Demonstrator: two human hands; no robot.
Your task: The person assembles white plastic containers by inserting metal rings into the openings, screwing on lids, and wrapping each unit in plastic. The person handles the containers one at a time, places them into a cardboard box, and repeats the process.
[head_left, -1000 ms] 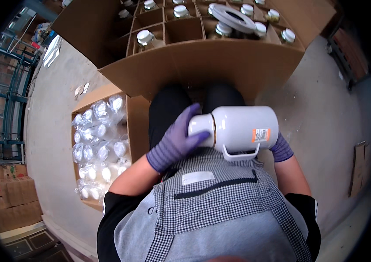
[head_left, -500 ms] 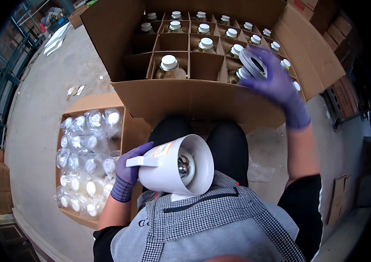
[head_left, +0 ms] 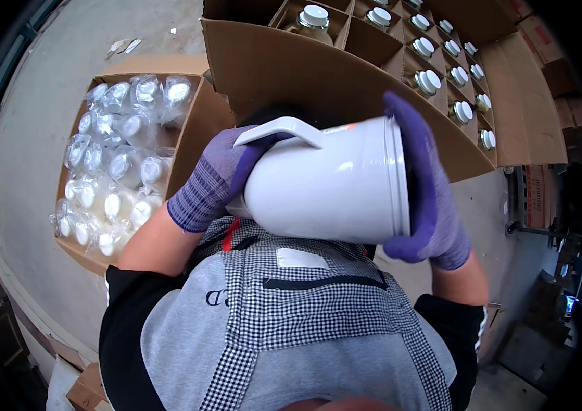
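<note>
A glossy white plastic jug (head_left: 318, 181) with a curved handle lies on its side in front of my chest. My left hand (head_left: 219, 168) is closed round its left end, under the handle. At the jug's right end, my right hand (head_left: 428, 192) spans the wide mouth, with its fingers over the far edge and its thumb at the near edge. A thin ridged rim of a round white-grey cover (head_left: 398, 179) shows there, under the palm. The palm hides the cover's face and the inside of the jug.
Beyond the jug stands a large open carton (head_left: 291, 79), split by cardboard dividers, with several white-capped bottles (head_left: 428, 82) in its cells. To the left, a smaller carton (head_left: 192, 130) holds several plastic-wrapped, white-topped pieces (head_left: 124, 164). Paper scraps (head_left: 123, 46) lie on the floor.
My right hand has come down from over the large carton, bringing the round cover to the jug's open end. The jug has turned more level, its mouth now facing right. The view has shifted.
</note>
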